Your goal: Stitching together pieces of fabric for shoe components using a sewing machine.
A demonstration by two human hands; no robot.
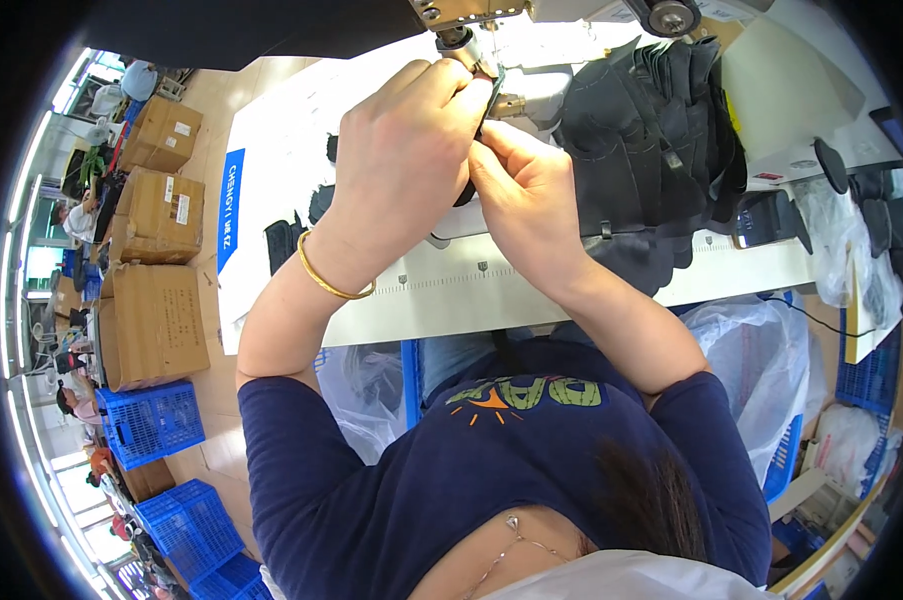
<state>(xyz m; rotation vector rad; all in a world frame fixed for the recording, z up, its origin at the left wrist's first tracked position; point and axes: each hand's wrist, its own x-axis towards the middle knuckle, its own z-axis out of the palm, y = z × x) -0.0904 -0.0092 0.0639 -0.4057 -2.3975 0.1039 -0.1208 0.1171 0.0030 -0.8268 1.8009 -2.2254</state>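
Both hands up at the head of a sewing machine [471, 20], at the far edge of the white worktop [451, 290]. Left hand [406, 150], gold bangle [331, 280] at the wrist, curled over and pinching a small black fabric piece [483, 118] right beside the presser foot. Right hand [526, 195] just below and to the right, fingertips [486, 140] closed on the same piece from the other side, so held between the two hands, touching both. Most of the piece hidden behind the fingers; only a narrow dark strip showing, so exact shape hard to tell

Judged by look: thin, light, limp cloth or soft synthetic, likely to fold and slide rather than hold a line. Best taken at the edges, pinched flat between thumb and forefinger close to the needle, kept taut between both hands. Not fragile, but easy to let skew

To the right, a heap of similar black sewn pieces [651, 130] lying on the worktop, apart from the hands. Cardboard boxes [156, 210] and blue crates [151, 420] on the floor at left, clear plastic bags [761, 360] under the worktop
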